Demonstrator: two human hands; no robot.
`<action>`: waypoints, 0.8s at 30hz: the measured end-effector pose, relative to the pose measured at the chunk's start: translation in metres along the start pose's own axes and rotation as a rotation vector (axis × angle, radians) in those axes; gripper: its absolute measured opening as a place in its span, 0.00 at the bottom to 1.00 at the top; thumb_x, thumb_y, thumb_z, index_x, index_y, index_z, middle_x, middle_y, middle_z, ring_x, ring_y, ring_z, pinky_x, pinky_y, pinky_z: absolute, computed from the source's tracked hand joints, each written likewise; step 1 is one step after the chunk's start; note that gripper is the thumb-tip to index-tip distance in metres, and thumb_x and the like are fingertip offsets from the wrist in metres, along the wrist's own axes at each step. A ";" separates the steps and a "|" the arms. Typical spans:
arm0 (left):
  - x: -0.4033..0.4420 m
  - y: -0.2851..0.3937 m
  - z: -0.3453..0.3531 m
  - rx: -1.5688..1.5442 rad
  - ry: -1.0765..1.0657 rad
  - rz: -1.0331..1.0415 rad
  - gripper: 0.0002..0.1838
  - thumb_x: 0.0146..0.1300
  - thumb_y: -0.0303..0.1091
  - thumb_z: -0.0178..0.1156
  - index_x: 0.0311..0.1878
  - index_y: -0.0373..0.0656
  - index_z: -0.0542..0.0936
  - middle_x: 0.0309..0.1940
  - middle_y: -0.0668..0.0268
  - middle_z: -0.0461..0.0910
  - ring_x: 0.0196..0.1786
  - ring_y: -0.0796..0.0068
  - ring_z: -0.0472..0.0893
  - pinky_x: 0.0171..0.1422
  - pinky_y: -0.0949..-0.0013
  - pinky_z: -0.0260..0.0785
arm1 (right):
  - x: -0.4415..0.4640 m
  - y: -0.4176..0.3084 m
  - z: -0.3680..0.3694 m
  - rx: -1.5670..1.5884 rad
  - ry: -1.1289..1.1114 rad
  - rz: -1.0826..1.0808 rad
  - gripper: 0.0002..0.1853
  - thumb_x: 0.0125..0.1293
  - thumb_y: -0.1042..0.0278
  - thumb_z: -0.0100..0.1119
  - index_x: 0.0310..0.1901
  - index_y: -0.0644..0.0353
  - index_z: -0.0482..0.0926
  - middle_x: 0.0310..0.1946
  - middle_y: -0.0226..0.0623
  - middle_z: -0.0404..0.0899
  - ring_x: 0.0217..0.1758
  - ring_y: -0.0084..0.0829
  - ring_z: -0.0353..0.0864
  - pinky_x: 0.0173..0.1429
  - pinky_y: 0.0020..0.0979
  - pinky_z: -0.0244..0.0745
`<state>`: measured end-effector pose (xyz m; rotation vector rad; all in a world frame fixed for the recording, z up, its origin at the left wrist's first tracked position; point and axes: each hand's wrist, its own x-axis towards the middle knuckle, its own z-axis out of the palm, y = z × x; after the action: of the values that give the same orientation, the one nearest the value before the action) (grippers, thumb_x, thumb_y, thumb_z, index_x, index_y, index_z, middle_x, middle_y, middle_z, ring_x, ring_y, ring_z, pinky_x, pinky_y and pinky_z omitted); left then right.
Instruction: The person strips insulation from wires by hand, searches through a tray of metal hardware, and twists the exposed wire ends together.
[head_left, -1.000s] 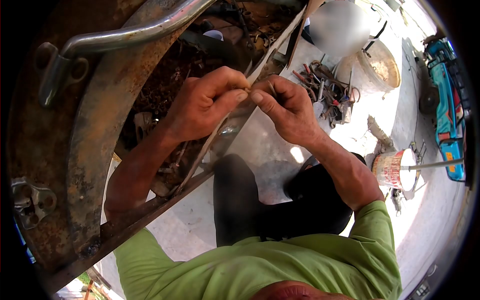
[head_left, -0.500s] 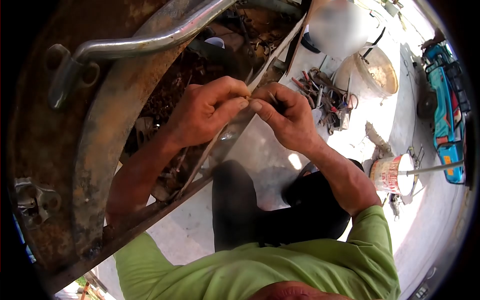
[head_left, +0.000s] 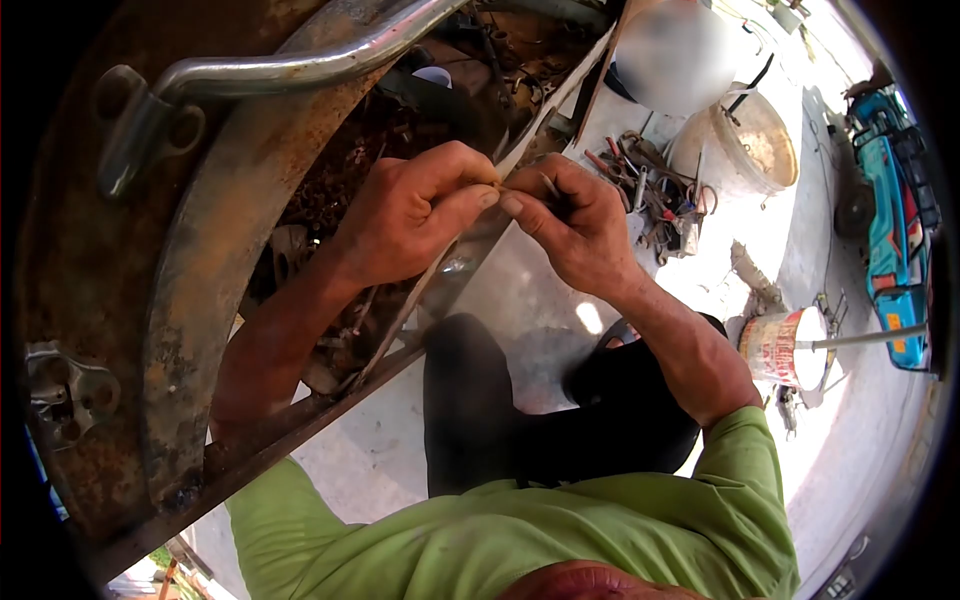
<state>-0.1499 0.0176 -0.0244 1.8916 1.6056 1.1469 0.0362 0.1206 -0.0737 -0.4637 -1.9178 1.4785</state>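
Observation:
My left hand (head_left: 410, 220) is closed in a pinch, thumb against index finger. Its fingertips meet those of my right hand (head_left: 580, 220), which pinches in the same way. Between the fingertips is a tiny yellowish-brown piece, too small to make out. A thin grey pointed bit (head_left: 549, 186) shows at the curled fingers of my right hand; its kind cannot be told. Both hands are above the edge of a rusty tray (head_left: 300, 415) filled with dark metal scraps and small parts.
A bent chrome tube (head_left: 290, 80) crosses the rusty metal plate (head_left: 240, 180) at upper left. Pliers and other hand tools (head_left: 655, 185) lie heaped on the floor, near a dirty white bucket (head_left: 690, 140). Farther right are a red-and-white paint bucket (head_left: 775, 352) and a teal machine (head_left: 885, 220).
Both hands stay pinched together at nearly the same spot. The view has shifted slightly, so the chrome tube and rusty plate appear a little displaced.

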 end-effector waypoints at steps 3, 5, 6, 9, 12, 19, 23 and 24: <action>0.000 -0.001 0.000 0.014 -0.009 -0.011 0.06 0.70 0.28 0.62 0.47 0.38 0.81 0.27 0.67 0.81 0.29 0.86 0.76 0.32 0.74 0.69 | 0.000 0.000 -0.001 -0.020 -0.008 -0.016 0.09 0.70 0.67 0.67 0.43 0.64 0.82 0.30 0.27 0.76 0.32 0.17 0.70 0.36 0.23 0.68; 0.000 0.001 -0.003 0.029 -0.053 -0.061 0.08 0.71 0.27 0.62 0.50 0.37 0.82 0.35 0.66 0.84 0.36 0.83 0.78 0.38 0.74 0.71 | -0.001 0.000 -0.001 -0.021 -0.012 -0.013 0.08 0.71 0.67 0.66 0.44 0.63 0.82 0.30 0.26 0.76 0.32 0.16 0.70 0.37 0.23 0.67; 0.000 0.000 -0.003 0.034 -0.051 -0.057 0.08 0.71 0.27 0.62 0.50 0.37 0.82 0.36 0.66 0.84 0.36 0.83 0.79 0.38 0.74 0.72 | -0.001 0.000 -0.002 -0.013 -0.012 -0.002 0.09 0.71 0.66 0.66 0.44 0.63 0.82 0.31 0.26 0.77 0.32 0.16 0.70 0.37 0.23 0.67; -0.001 -0.002 -0.002 0.040 -0.052 -0.057 0.08 0.71 0.27 0.62 0.51 0.37 0.82 0.36 0.66 0.84 0.36 0.83 0.79 0.39 0.74 0.72 | -0.001 0.005 0.000 0.009 0.008 -0.018 0.09 0.70 0.67 0.67 0.43 0.65 0.82 0.29 0.28 0.78 0.31 0.17 0.71 0.36 0.23 0.69; -0.001 -0.002 -0.002 0.029 -0.060 -0.080 0.08 0.70 0.26 0.62 0.51 0.37 0.82 0.37 0.66 0.85 0.37 0.83 0.79 0.39 0.75 0.72 | -0.001 0.003 0.000 0.008 0.016 -0.018 0.10 0.70 0.66 0.67 0.42 0.66 0.82 0.28 0.29 0.78 0.31 0.16 0.72 0.35 0.24 0.70; -0.002 -0.004 -0.001 -0.015 -0.049 -0.037 0.09 0.70 0.24 0.62 0.52 0.37 0.82 0.39 0.66 0.85 0.38 0.83 0.79 0.40 0.75 0.72 | -0.001 0.006 0.002 0.073 -0.013 0.004 0.12 0.73 0.63 0.64 0.43 0.66 0.83 0.29 0.28 0.79 0.32 0.17 0.73 0.36 0.24 0.70; -0.002 -0.007 -0.001 -0.015 -0.058 0.000 0.10 0.70 0.24 0.61 0.52 0.38 0.82 0.41 0.66 0.85 0.39 0.82 0.81 0.41 0.74 0.74 | -0.001 0.002 -0.003 0.094 -0.083 0.093 0.14 0.75 0.60 0.61 0.43 0.66 0.83 0.30 0.28 0.80 0.34 0.16 0.73 0.38 0.24 0.71; -0.001 -0.007 0.000 -0.018 -0.041 0.026 0.09 0.70 0.24 0.62 0.52 0.38 0.82 0.37 0.66 0.85 0.37 0.83 0.82 0.39 0.74 0.74 | -0.001 0.001 -0.003 0.103 -0.091 0.093 0.15 0.75 0.60 0.60 0.43 0.66 0.83 0.30 0.28 0.80 0.34 0.16 0.73 0.38 0.24 0.71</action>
<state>-0.1545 0.0185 -0.0300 1.9180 1.5479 1.1223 0.0387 0.1229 -0.0744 -0.4508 -1.9011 1.6752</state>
